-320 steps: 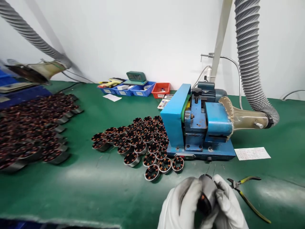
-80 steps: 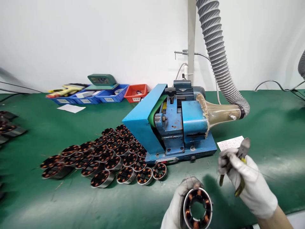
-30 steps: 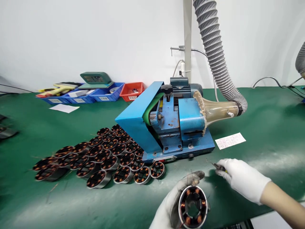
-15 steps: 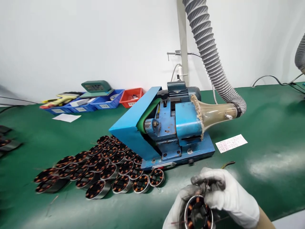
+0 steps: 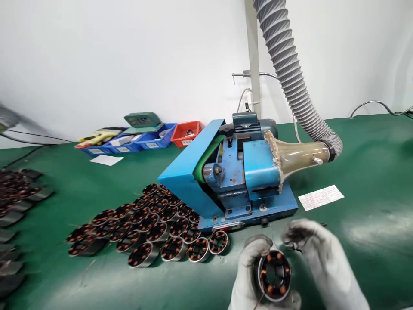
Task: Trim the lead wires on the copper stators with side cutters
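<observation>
My left hand [image 5: 247, 275] is closed around a motor stator [image 5: 260, 277], a silver ring with copper windings inside, its open face turned to me. A thin reddish wire hangs from the stator's lower left, and a fine lead rises from its top. To the right of the stator, apart from it, is my right hand [image 5: 311, 241] with fingers curled together; what they pinch, if anything, is hidden. Both hands wear white gloves with darkened fingertips. Left of them, several more stators [image 5: 173, 249] stand in rows on the green bench.
A blue belt grinder [image 5: 226, 181] stands behind the hands, with a grey hose [image 5: 287, 64] on its duct. A paper slip [image 5: 321, 197] lies to its right. Blue bins [image 5: 151, 142] and a red bin [image 5: 186, 134] line the wall. More stators [image 5: 19, 206] sit far left.
My right hand has moved off the stator, up and to the right. The stator in my left hand has turned to face me more and risen slightly. The view has swung left.
</observation>
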`<move>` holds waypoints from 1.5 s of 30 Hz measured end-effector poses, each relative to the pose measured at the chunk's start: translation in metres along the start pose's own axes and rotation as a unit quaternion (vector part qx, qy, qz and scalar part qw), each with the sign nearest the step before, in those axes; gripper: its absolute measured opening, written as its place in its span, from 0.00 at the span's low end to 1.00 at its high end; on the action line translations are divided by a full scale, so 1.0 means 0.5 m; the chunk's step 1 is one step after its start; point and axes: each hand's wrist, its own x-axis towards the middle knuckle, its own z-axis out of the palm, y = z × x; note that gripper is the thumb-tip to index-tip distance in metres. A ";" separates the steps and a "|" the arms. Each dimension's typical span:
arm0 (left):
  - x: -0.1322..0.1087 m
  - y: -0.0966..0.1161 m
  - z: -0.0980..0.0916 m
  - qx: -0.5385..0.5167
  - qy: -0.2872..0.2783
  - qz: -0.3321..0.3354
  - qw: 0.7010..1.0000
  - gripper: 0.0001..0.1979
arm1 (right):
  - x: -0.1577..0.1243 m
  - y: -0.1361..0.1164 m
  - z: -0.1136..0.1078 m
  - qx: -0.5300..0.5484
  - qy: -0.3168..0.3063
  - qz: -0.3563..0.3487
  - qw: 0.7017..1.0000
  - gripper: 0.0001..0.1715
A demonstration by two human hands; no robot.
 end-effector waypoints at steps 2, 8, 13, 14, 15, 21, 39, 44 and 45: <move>0.017 -0.005 0.017 -0.017 0.013 0.029 0.999 0.31 | -0.014 0.030 0.024 -0.082 -0.012 -0.019 0.996 0.16; 0.100 -0.023 0.057 -0.031 0.033 0.044 0.998 0.21 | 0.026 0.042 0.083 -0.218 -0.003 -0.072 0.973 0.27; 0.136 -0.015 0.097 -0.100 0.039 0.021 0.994 0.26 | 0.078 0.028 0.096 -0.293 0.018 -0.097 0.951 0.22; 0.140 -0.013 0.104 -0.111 0.042 0.017 0.993 0.26 | 0.084 0.029 0.097 -0.300 0.025 -0.099 0.948 0.21; 0.145 -0.011 0.111 -0.122 0.046 0.012 0.991 0.25 | 0.090 0.029 0.099 -0.308 0.031 -0.102 0.946 0.21; 0.161 -0.006 0.125 -0.165 0.071 -0.010 0.984 0.21 | 0.103 0.022 0.103 -0.322 0.036 -0.086 0.942 0.20; 0.143 0.023 0.101 -0.203 0.016 -0.046 0.978 0.15 | 0.084 0.003 0.119 -0.321 0.060 -0.084 0.941 0.19; 0.085 0.024 0.038 -0.129 -0.019 -0.048 0.990 0.16 | -0.003 0.035 0.075 -0.202 0.040 -0.064 0.976 0.22; 0.074 0.025 0.025 -0.113 -0.030 -0.047 0.992 0.16 | -0.017 0.038 0.063 -0.169 0.024 -0.065 0.983 0.20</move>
